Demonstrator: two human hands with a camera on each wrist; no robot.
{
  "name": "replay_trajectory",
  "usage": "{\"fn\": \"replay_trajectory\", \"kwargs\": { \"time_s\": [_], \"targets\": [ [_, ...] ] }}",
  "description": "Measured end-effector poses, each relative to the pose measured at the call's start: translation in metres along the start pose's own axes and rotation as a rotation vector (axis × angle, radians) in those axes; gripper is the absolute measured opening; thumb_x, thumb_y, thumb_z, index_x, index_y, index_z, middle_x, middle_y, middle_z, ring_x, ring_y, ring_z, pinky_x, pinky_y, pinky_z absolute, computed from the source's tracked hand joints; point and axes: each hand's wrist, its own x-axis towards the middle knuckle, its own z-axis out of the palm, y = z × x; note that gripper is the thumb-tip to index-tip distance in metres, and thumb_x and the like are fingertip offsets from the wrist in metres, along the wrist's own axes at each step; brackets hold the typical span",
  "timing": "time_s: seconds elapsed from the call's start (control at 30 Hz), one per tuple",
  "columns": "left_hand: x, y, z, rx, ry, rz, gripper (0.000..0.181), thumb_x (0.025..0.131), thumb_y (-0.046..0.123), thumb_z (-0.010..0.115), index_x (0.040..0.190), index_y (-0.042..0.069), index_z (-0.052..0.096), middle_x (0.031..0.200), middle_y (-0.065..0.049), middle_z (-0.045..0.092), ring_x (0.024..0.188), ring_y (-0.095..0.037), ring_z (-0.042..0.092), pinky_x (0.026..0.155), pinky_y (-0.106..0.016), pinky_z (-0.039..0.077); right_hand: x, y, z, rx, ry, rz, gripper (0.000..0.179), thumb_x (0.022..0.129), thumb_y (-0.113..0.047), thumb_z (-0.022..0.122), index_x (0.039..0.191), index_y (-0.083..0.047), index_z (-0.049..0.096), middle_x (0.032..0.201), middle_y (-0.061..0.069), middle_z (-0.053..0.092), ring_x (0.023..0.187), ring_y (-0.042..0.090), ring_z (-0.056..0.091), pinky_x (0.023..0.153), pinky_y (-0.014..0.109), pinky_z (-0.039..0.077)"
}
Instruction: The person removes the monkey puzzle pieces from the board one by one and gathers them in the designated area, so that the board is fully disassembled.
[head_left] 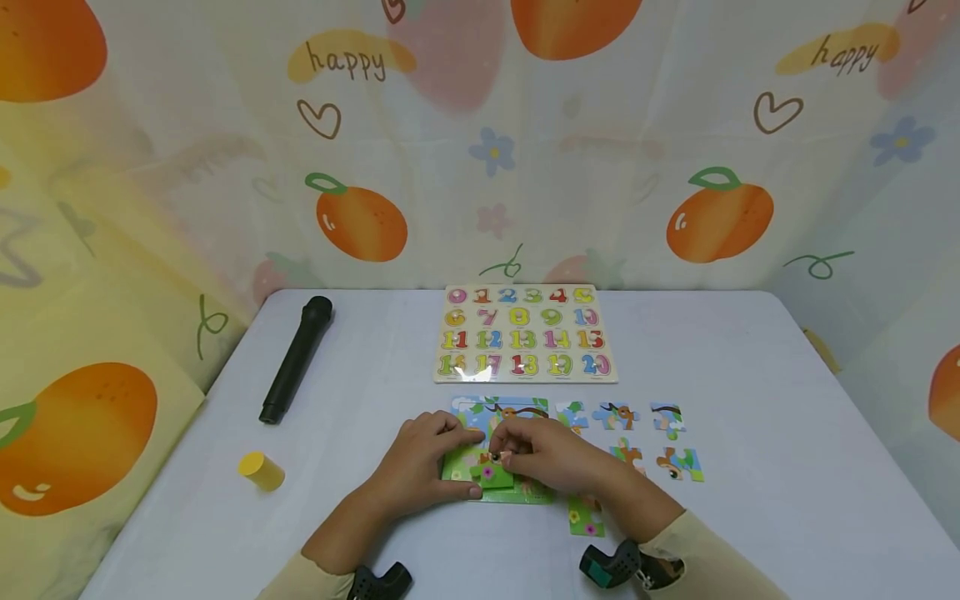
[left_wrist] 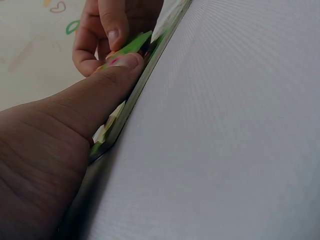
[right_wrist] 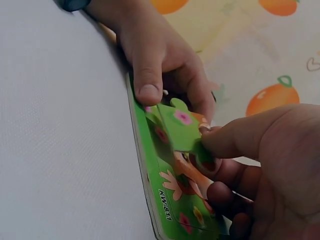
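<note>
A jigsaw piece (right_wrist: 182, 127), green with a pink flower, sits tilted over the green-edged puzzle board (right_wrist: 162, 200). My right hand (head_left: 558, 454) pinches this piece between thumb and fingers. Across the board's left side rests my left hand (head_left: 423, 462). Its thumb (left_wrist: 120, 70) lies at the near edge, right by the piece, and its other fingers reach over the far part. Part of the animal picture on the board (head_left: 536, 496) is hidden under both hands.
Several loose jigsaw pieces (head_left: 681, 464) lie right of the board, one (head_left: 587, 518) close by my right forearm. Behind stands a number board (head_left: 525, 333). A black stick-shaped object (head_left: 296, 362) and a yellow cylinder (head_left: 262, 472) are at the left. A printed cloth hangs behind the table.
</note>
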Motion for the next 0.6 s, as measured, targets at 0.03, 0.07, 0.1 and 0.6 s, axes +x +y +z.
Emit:
{"fn": "replay_trajectory", "kwargs": {
  "time_s": [0.03, 0.07, 0.1, 0.6],
  "targets": [
    [0.0, 0.0, 0.0, 0.0, 0.0, 0.0, 0.07, 0.078, 0.064, 0.089, 0.138, 0.032, 0.073, 0.115, 0.013, 0.056, 0.105, -0.009, 0.05, 0.092, -0.042, 0.041, 0.0, 0.0, 0.0, 0.011, 0.002, 0.003, 0.011, 0.107, -0.015, 0.066, 0.116, -0.019, 0.071, 0.094, -0.003, 0.065, 0.079, 0.016, 0.061, 0.074, 0.032, 0.05],
    [0.0, 0.0, 0.0, 0.0, 0.0, 0.001, 0.07, 0.078, 0.063, 0.089, 0.138, 0.032, 0.073, 0.115, 0.013, 0.056, 0.105, -0.009, 0.05, 0.092, -0.042, 0.041, 0.0, -0.001, -0.001, 0.02, 0.003, 0.004, 0.011, 0.107, -0.015, 0.066, 0.116, -0.018, 0.071, 0.095, -0.002, 0.065, 0.079, 0.016, 0.061, 0.074, 0.032, 0.051],
    [0.0, -0.001, 0.0, 0.001, 0.002, 0.003, 0.07, 0.078, 0.063, 0.089, 0.138, 0.032, 0.073, 0.115, 0.013, 0.056, 0.104, -0.009, 0.05, 0.092, -0.042, 0.041, -0.001, -0.001, -0.001, 0.027, 0.006, 0.006, 0.011, 0.107, -0.014, 0.066, 0.116, -0.018, 0.071, 0.096, -0.001, 0.065, 0.079, 0.017, 0.061, 0.073, 0.032, 0.051],
    [0.0, -0.001, 0.0, -0.007, 0.001, 0.007, 0.071, 0.077, 0.064, 0.089, 0.138, 0.031, 0.073, 0.115, 0.012, 0.057, 0.106, -0.011, 0.051, 0.092, -0.042, 0.041, -0.01, -0.004, -0.014, 0.051, 0.082, -0.019, 0.014, 0.104, -0.01, 0.066, 0.115, -0.018, 0.071, 0.1, 0.001, 0.066, 0.093, 0.021, 0.06, 0.079, 0.033, 0.049]
  ]
}}
